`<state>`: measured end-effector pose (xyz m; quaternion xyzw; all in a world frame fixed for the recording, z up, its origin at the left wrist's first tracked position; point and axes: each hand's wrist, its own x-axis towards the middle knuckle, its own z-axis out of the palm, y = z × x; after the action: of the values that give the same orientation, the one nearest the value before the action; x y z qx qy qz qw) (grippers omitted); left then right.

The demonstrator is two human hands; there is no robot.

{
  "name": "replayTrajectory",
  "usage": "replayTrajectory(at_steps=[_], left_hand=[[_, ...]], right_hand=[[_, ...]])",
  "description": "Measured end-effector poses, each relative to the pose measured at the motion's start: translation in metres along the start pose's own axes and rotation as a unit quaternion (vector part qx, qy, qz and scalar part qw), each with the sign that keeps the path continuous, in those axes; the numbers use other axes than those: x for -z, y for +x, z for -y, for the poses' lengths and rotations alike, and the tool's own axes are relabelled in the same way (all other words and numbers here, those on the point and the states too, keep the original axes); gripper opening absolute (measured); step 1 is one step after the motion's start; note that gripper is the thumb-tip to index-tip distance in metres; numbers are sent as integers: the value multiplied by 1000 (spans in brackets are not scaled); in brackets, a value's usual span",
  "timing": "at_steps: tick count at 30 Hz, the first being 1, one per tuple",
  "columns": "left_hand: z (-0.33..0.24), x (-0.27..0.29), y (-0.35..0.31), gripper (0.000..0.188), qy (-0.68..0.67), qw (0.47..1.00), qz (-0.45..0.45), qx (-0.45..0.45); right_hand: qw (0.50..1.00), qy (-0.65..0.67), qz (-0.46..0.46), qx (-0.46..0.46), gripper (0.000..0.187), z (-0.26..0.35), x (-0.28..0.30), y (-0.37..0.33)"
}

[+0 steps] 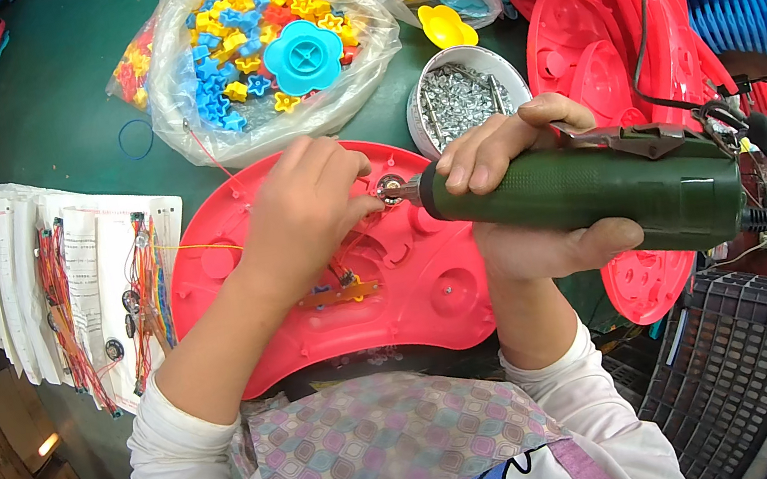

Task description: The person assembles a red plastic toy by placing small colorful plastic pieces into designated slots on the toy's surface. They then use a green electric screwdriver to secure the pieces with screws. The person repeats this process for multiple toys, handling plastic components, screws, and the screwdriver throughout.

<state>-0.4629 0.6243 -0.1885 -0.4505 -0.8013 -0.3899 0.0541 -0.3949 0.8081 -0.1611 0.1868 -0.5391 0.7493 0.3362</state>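
A red rounded plastic shell [416, 310] lies on the table in front of me. My right hand [532, 250] grips a green electric screwdriver [590, 198], held nearly level with its bit pointing left. The bit's tip meets a small round metal-rimmed part [389, 188], like a little speaker, set in the shell's upper middle. Beside that tip, my left hand [302, 207] has its thumb and forefinger drawn together; whatever they pinch is hidden. Below the left hand, a small brown circuit board [340, 294] with thin wires sits inside the shell.
A clear bag [181, 121] of colourful plastic pieces and a white tub [420, 122] of screws stand behind the shell. Wired parts lie on papers [17, 291] at left. Red shells [573, 35] pile up at right, above a dark crate [727, 354]. The screwdriver's cord [645, 43] hangs from above.
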Motion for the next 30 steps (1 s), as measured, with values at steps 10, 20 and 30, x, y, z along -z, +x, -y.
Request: replayTrajectory(at_steps=[10, 20, 30], left_hand=[[12, -5, -7, 17, -26, 997, 63, 38], [9, -10, -7, 15, -73, 997, 25, 27], [16, -12, -10, 19, -73, 997, 21, 27]], right_hand=[[998, 12, -31, -57, 106, -6, 0, -7], [998, 17, -25, -51, 106, -7, 2, -5], [994, 5, 3, -110, 100, -9, -5, -1]])
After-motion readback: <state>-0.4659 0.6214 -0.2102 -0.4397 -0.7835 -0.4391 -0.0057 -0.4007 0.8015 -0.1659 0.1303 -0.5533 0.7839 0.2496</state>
